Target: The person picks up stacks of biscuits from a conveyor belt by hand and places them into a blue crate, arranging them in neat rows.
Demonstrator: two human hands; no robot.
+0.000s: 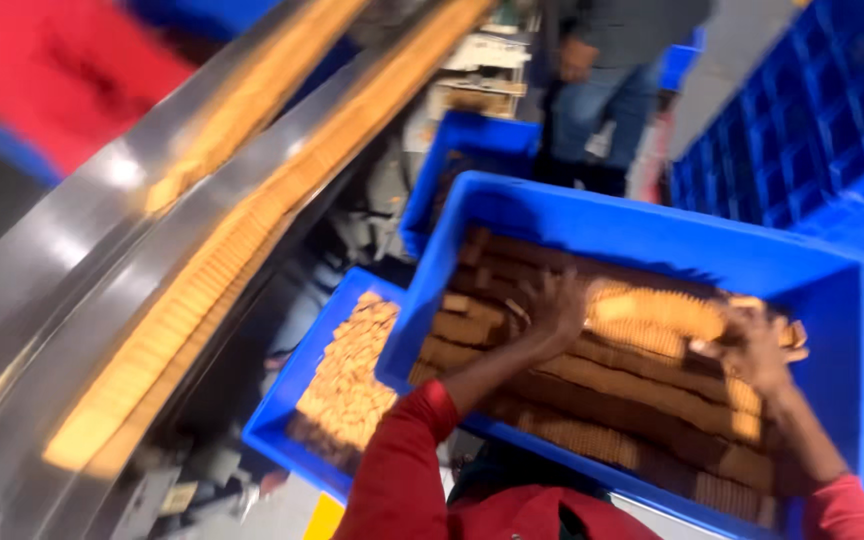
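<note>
A row of stacked biscuits is pressed between the left hand and right hand, fingers spread (so the stack stays together); it is held at 12 o'clock in the blue crate, above packed rows.

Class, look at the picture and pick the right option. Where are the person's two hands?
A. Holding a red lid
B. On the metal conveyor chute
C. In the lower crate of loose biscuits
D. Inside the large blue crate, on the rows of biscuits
D: the left hand and the right hand both rest on the rows of biscuits inside the large blue crate.
</note>
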